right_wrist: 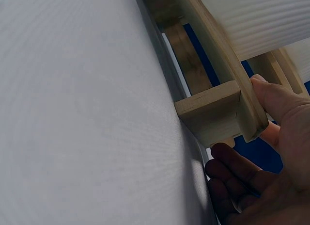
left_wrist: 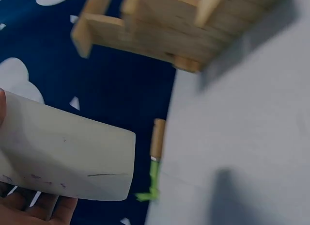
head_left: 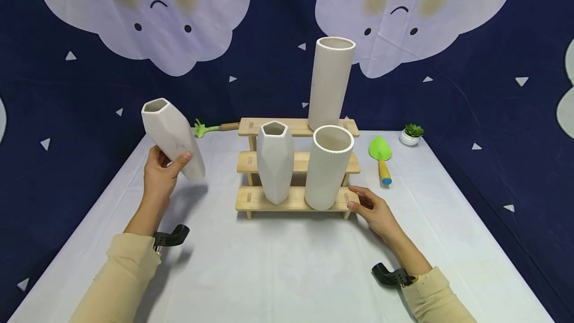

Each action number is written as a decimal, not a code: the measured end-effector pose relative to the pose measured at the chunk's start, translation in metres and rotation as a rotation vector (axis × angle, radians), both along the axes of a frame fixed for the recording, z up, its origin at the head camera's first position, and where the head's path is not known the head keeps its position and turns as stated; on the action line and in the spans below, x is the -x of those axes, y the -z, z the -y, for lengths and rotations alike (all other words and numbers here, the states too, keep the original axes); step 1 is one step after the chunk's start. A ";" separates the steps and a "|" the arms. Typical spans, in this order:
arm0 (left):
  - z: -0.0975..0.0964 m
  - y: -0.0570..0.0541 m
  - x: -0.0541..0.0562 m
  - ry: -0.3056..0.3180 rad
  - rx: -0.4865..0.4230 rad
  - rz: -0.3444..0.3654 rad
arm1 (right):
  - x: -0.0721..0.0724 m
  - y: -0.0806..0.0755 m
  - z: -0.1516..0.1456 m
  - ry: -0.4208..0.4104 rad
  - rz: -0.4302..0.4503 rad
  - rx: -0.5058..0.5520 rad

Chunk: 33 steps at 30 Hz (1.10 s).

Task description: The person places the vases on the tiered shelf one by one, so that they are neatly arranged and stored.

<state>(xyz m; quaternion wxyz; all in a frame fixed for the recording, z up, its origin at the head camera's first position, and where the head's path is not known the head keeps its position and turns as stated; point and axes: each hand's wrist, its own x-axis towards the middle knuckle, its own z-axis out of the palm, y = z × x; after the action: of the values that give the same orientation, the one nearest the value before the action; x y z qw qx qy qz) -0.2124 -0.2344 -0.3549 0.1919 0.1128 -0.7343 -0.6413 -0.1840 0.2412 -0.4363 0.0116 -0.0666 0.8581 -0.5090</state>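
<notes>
My left hand [head_left: 160, 173] grips a white faceted vase [head_left: 172, 133], tilted and held above the left side of the table. Dark scuff marks show on the vase [left_wrist: 72, 147] in the left wrist view. With thumb and index finger, my right hand [head_left: 376, 216] pinches the right end of the lowest step of a three-tier wooden stand [head_left: 297, 197]; its other fingers curl loosely below [right_wrist: 232, 179]. A second faceted vase [head_left: 275, 163] and a ribbed cylindrical vase [head_left: 329, 168] stand on the lowest step. On the top step, at right, rises a taller ribbed vase [head_left: 331, 83].
A green hand rake [head_left: 215, 127] lies behind the stand's left side. To its right are a green trowel [head_left: 381, 156] and a small potted succulent [head_left: 410, 136]. The white-covered table [head_left: 287, 273] ends at a dark blue cloud-patterned backdrop [head_left: 278, 64].
</notes>
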 end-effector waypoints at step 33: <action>-0.088 -0.115 0.045 0.314 0.039 -0.180 | 0.006 0.014 -0.005 -0.006 -0.047 -0.007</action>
<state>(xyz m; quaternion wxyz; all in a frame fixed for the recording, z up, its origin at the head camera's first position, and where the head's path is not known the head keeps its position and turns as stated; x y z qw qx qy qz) -0.2573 -0.1459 -0.2403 0.1564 -0.0649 -0.7351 -0.6565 -0.1905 0.2459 -0.4506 -0.0070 -0.0811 0.8597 -0.5042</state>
